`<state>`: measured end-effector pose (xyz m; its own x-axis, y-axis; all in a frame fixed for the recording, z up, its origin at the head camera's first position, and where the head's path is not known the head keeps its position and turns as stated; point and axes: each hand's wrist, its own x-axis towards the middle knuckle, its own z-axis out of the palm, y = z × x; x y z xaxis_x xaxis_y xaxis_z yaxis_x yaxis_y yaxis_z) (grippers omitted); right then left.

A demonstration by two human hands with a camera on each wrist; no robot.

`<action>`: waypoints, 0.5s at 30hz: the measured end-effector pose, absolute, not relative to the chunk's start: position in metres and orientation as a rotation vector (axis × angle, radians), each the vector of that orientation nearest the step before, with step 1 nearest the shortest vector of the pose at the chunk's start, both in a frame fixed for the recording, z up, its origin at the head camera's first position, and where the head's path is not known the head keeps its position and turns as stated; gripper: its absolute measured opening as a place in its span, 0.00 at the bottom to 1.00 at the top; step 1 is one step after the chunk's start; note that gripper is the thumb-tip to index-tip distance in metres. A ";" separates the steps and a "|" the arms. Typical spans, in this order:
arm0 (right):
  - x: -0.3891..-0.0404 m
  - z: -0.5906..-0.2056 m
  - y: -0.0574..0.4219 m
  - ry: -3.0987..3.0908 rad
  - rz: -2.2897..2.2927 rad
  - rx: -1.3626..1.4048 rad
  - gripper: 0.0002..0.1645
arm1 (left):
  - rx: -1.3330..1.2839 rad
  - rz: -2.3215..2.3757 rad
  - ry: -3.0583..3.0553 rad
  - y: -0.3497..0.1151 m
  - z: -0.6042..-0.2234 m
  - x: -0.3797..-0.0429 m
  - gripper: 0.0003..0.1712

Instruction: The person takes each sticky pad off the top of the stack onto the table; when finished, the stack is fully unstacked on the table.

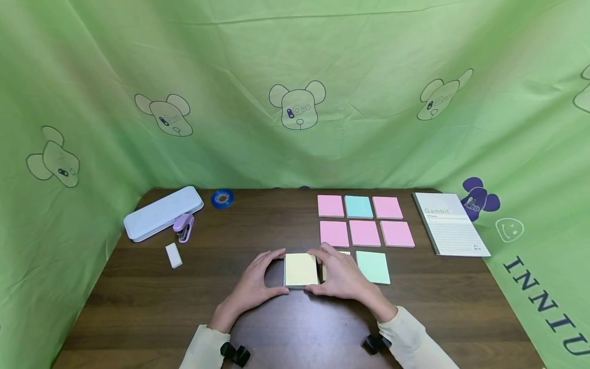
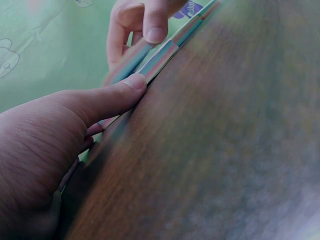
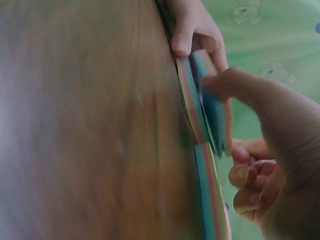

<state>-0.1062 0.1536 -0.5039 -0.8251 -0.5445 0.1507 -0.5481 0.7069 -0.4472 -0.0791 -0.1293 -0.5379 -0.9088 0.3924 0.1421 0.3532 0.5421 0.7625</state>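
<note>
A pale yellow sticky note pad [image 1: 300, 270] lies between my two hands near the table's middle. My left hand [image 1: 253, 282] curves round its left side, thumb at the near corner and fingers at the far one. My right hand [image 1: 341, 274] pinches the pad from the right. Both wrist views show two layered pads: the upper pad [image 3: 214, 112] is tilted under my right thumb, while the lower pad [image 2: 157, 62] has my left thumb at its corner. Another yellow pad is mostly hidden beneath my right hand, and a mint green pad [image 1: 373, 267] lies beside it.
Behind my right hand, several pink pads [image 1: 364, 233] and a blue pad [image 1: 358, 207] form rows. A notebook [image 1: 451, 224] lies at right. At left are a white case [image 1: 163, 212], purple stapler [image 1: 183, 227], white eraser [image 1: 173, 255] and blue tape roll [image 1: 222, 199].
</note>
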 end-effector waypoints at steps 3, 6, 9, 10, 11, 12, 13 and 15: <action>-0.111 -0.499 0.157 -2.889 0.779 0.903 0.46 | 0.628 1.327 2.700 -0.129 -0.537 -0.079 0.57; -0.118 -0.493 0.160 -2.885 0.796 0.859 0.47 | 0.600 1.319 2.692 -0.128 -0.536 -0.079 0.57; -0.127 -0.488 0.163 -2.889 0.811 0.827 0.47 | 0.596 1.318 2.697 -0.128 -0.536 -0.079 0.57; -0.130 -0.486 0.164 -2.890 0.818 0.822 0.47 | 0.601 1.320 2.702 -0.127 -0.536 -0.079 0.57; -0.134 -0.485 0.165 -2.893 0.826 0.818 0.47 | 0.604 1.325 2.706 -0.127 -0.536 -0.079 0.57; -0.137 -0.484 0.166 -2.897 0.830 0.818 0.48 | 0.609 1.328 2.710 -0.127 -0.537 -0.079 0.57; -0.141 -0.483 0.166 -2.903 0.835 0.816 0.48 | 0.615 1.332 2.714 -0.127 -0.537 -0.078 0.57; -0.147 -0.480 0.166 -2.912 0.837 0.806 0.49 | 0.622 1.338 2.719 -0.127 -0.537 -0.078 0.57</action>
